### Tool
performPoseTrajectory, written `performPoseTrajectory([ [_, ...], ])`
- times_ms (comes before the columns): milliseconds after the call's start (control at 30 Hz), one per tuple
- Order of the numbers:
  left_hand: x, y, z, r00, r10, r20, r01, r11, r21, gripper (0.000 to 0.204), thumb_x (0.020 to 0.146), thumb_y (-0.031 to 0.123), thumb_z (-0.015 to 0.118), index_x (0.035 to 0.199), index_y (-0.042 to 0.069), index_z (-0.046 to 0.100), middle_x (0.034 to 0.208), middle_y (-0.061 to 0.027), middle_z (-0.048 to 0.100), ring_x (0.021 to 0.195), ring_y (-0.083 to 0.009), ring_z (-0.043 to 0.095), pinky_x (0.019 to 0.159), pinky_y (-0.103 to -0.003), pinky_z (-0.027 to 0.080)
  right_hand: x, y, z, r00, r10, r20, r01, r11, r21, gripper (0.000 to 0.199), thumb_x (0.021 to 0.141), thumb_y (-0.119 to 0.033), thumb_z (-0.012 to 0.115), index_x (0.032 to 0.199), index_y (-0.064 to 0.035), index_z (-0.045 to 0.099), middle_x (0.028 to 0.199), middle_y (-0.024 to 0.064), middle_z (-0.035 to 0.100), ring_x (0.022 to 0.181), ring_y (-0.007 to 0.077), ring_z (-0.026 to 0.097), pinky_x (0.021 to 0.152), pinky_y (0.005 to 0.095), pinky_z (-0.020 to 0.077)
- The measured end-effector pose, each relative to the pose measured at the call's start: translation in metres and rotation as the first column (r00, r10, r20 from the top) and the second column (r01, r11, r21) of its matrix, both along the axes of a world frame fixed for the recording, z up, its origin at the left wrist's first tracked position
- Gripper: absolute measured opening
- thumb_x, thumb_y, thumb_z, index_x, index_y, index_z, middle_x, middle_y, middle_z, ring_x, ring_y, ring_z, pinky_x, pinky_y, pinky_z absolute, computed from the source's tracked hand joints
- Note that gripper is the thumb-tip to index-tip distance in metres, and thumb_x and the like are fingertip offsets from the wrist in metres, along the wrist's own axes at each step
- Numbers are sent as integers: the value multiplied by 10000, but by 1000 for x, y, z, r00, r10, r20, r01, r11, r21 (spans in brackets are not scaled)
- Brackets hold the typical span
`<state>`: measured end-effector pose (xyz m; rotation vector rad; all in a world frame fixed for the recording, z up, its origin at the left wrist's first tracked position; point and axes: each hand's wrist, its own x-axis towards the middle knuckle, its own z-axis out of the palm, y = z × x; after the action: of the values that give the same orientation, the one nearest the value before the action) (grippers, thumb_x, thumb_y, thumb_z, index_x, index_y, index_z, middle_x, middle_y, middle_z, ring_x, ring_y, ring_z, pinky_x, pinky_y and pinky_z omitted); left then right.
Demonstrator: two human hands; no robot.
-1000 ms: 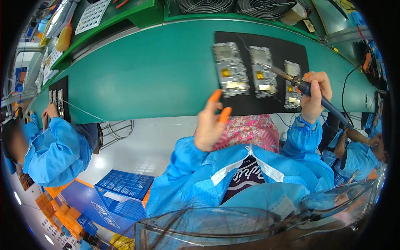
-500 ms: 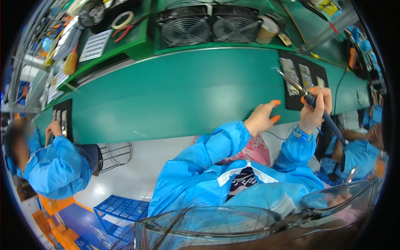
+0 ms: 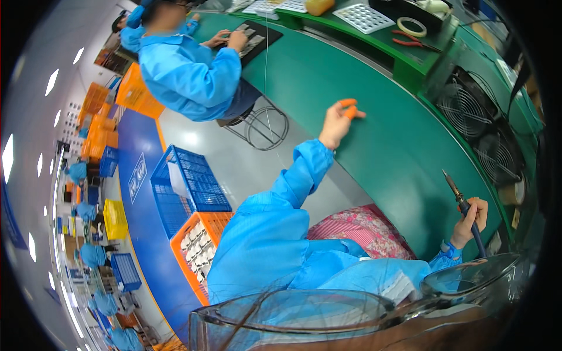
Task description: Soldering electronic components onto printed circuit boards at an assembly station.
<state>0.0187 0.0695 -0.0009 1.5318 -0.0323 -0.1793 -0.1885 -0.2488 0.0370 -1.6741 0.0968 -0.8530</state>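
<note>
My right hand (image 3: pixel 472 221) is closed around a soldering iron (image 3: pixel 453 186), its metal tip pointing up and away above the green bench (image 3: pixel 389 152). Over the bench's near edge, my left hand (image 3: pixel 338 124) reaches out, orange covers on two fingertips. Those fingers are stretched and close together, and nothing shows in them. Floral cloth (image 3: pixel 380 228) covers my lap below the bench edge.
Along the far side, a green shelf (image 3: pixel 410 73) carries black fans (image 3: pixel 465 105), red-handled pliers (image 3: pixel 413 42) and a tape roll (image 3: pixel 411 27). To the left, a co-worker (image 3: pixel 184 76) sits at a black mat (image 3: pixel 266 41). A blue crate (image 3: pixel 202 181) and an orange crate (image 3: pixel 219 225) of white parts stand nearby.
The view has swung left, bringing the co-worker and crates further in. My left hand has moved left, away from the right hand. The iron remains in my right hand, away from the black mat.
</note>
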Motion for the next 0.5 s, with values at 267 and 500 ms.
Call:
performPoseTrajectory([
  [267, 27, 29, -27, 945, 109, 308, -154, 980, 125, 268, 889, 80, 483, 1146, 0, 489, 857, -92, 652, 718, -87, 562, 654, -200, 433, 0, 7, -19, 998, -34, -52, 36, 999, 40, 173, 875, -151, 467, 759, -23, 467, 695, 47, 480, 560, 105, 489, 504, 227, 403],
  [500, 19, 18, -17, 959, 153, 237, -209, 949, 235, 246, 868, 40, 502, 1112, 15, 518, 817, -56, 653, 609, -34, 493, 518, -187, 378, -1, 8, -17, 997, -5, -76, 12, 996, 89, 212, 880, -202, 471, 748, -37, 447, 660, 32, 462, 520, 74, 448, 467, 195, 342],
])
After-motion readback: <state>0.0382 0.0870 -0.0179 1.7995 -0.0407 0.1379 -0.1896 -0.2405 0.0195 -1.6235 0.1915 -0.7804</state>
